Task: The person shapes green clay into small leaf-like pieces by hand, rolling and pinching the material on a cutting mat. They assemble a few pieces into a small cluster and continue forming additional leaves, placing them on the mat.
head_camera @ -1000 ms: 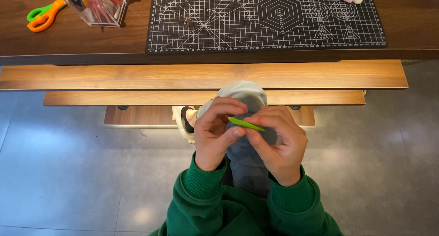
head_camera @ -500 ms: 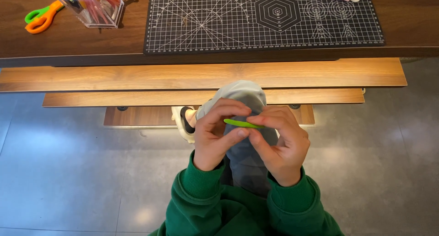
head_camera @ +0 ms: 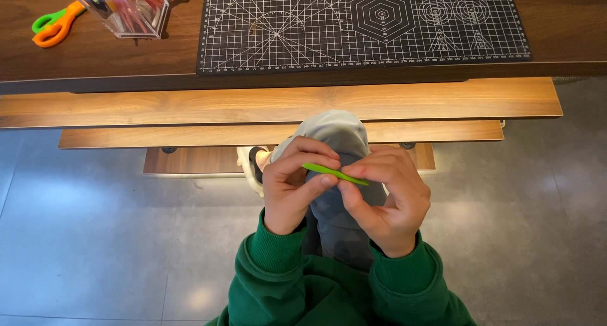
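Both of my hands meet over my lap, below the desk edge. My left hand [head_camera: 292, 188] and my right hand [head_camera: 387, 203] pinch a thin, flat, bright green strip [head_camera: 334, 173] between their fingertips, one hand at each end. The strip lies almost level, tilted slightly down to the right. I wear green sleeves [head_camera: 272, 253], and my grey-trousered knee [head_camera: 335, 133] sits under the hands.
A dark wooden desk [head_camera: 95, 54] carries a black cutting mat [head_camera: 360, 26] with white grid lines. At the far left lie orange and green scissors [head_camera: 55, 26] and a clear holder [head_camera: 123, 7] of pens. Wooden shelves [head_camera: 278, 105] run under the desk above a grey tiled floor.
The green strip has shifted slightly in my fingers and my left fingers have slid along it. The hands stay in the same place over my lap.
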